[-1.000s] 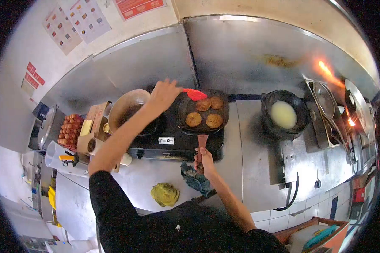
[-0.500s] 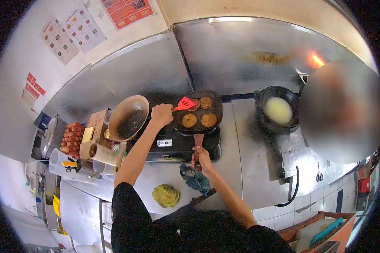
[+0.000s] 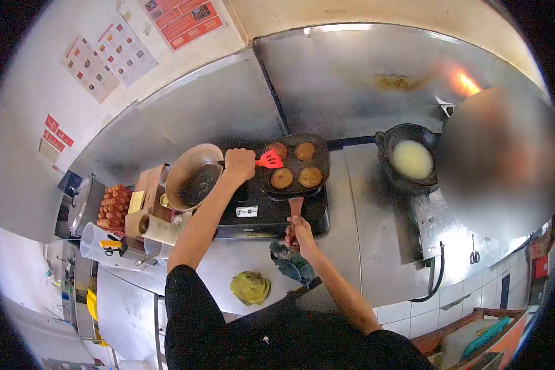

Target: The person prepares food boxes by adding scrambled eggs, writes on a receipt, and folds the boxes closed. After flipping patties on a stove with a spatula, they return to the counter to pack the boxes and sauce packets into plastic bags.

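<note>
My left hand [image 3: 239, 164] is closed on the dark handle of a red slotted spatula [image 3: 271, 160]. The spatula's head is over the left side of a square black frying pan [image 3: 296, 165]. Several browned round patties [image 3: 282, 178] lie apart in the pan, and the spatula is close to the back-left patty [image 3: 277, 150]. With fingers wrapped round it, my right hand [image 3: 301, 236] grips the pan's brown handle [image 3: 296, 207]. The pan sits on a black portable stove [image 3: 271, 227].
Left of the pan is a large tilted wok [image 3: 194, 154], near an egg tray [image 3: 113, 206] and boxes. A yellow-green cloth [image 3: 250, 288] and a dark cloth [image 3: 290, 265] lie in front. A black wok [image 3: 407, 132] with pale liquid stands at right, beside a blurred area.
The spatula head has shifted slightly towards me and left relative to the pan, so more of the back-left patty shows. My right hand keeps its grip. The whole view has shifted a little.
</note>
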A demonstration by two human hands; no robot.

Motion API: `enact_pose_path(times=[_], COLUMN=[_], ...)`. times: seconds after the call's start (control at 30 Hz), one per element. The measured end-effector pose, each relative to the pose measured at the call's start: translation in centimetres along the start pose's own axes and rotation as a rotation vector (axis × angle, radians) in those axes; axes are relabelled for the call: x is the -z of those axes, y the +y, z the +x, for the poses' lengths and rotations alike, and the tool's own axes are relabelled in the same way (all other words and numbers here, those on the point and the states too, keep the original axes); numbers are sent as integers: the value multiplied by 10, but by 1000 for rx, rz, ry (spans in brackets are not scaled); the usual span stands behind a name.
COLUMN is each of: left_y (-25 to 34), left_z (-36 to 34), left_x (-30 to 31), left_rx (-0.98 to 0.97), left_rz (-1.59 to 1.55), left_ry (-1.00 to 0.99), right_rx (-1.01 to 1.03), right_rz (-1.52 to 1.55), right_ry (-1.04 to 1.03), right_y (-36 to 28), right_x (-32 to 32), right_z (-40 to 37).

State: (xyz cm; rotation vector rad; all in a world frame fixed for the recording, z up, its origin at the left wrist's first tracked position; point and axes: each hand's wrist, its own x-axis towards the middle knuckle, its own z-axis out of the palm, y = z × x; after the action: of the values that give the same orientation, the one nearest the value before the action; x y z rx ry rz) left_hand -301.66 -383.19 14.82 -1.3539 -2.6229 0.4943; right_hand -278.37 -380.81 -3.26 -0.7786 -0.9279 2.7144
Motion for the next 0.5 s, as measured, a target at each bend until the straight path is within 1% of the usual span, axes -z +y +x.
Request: enact_pose_path(times=[0.07, 0.13, 0.2, 0.27, 0.3, 0.33, 0.4, 0.47, 0.5], left_y=[4, 14, 18, 22, 20, 21, 21, 34, 37], left_z=[-1, -2, 10, 25, 27, 33, 53, 56, 58], left_x=[3, 6, -10, -11, -4, -11, -42, -55, -60], left_rx=[15, -8, -3, 83, 59, 52, 30, 60, 69], left_rz=[9, -36, -32, -258, -289, -292, -461, -479, -515], left_ry=[-18, -57, -70, -192, -224, -220, -230, -150, -172], right_rx=[25, 17, 25, 27, 31, 38, 10, 19, 37], right_rz=[-24, -44, -48, -52, -44, -45, -43, -53, -57], right_ry=[-16, 2, 11, -1, -16, -10, -6, 8, -15], right_y=[1, 1, 3, 1, 0, -1, -1, 0, 0], right_x=[-2, -7, -5, -2, -2, -2, -1, 1, 2], right_z=[0, 0, -1, -1, -2, -2, 1, 7, 6])
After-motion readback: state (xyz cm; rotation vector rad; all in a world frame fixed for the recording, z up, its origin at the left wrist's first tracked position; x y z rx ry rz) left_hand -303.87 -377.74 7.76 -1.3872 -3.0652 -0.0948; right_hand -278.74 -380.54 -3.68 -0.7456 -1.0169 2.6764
